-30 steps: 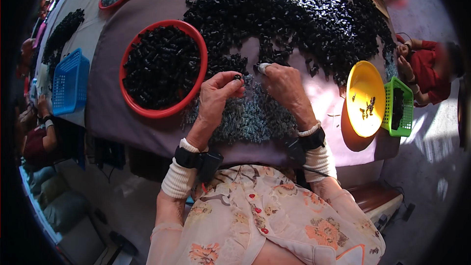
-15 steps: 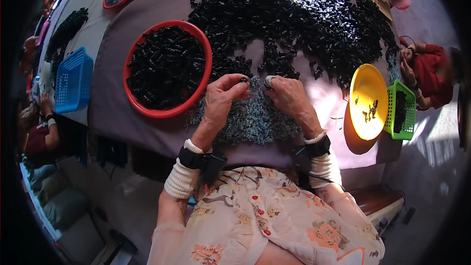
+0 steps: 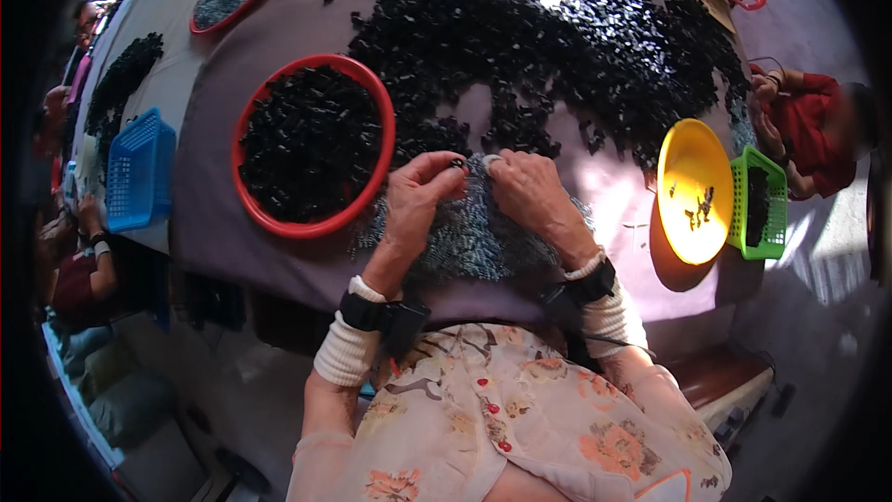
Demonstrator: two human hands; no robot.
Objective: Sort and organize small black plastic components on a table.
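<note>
A: What are the hands doing at this moment?

B: The left hand (image 3: 420, 200) is pinching a small black piece (image 3: 456, 165) between thumb and forefinger, fingers closed on it. The right hand (image 3: 530, 191) is meeting it, fingertips bunched on something pale and ring-like (image 3: 491, 160); whether that one is clamped or only being touched, I cannot tell.

A: And where is all this sitting?

B: Both hands are working over the grey heap (image 3: 474, 237) near the front edge of the table (image 3: 214, 242), just in front of the person. The big spread of black pieces (image 3: 557, 46) is lying beyond it, running toward the far edge and the right side.

A: How should the step be handled well?

B: I would judge that the pieces are tiny, so the grip should be staying at the very fingertips, with the wrists resting on the cloth to steady them. Bringing the two parts together close above the grey heap is keeping any dropped piece from straying.

A: Anything nearby to mind?

B: The red bowl (image 3: 279, 214) of black pieces is sitting just beside the left hand, toward the left edge. The yellow dish (image 3: 692, 214) and green basket (image 3: 771, 177) are standing at the right edge, well apart from the hands, where another person in a red sleeve (image 3: 818, 130) is working.
</note>
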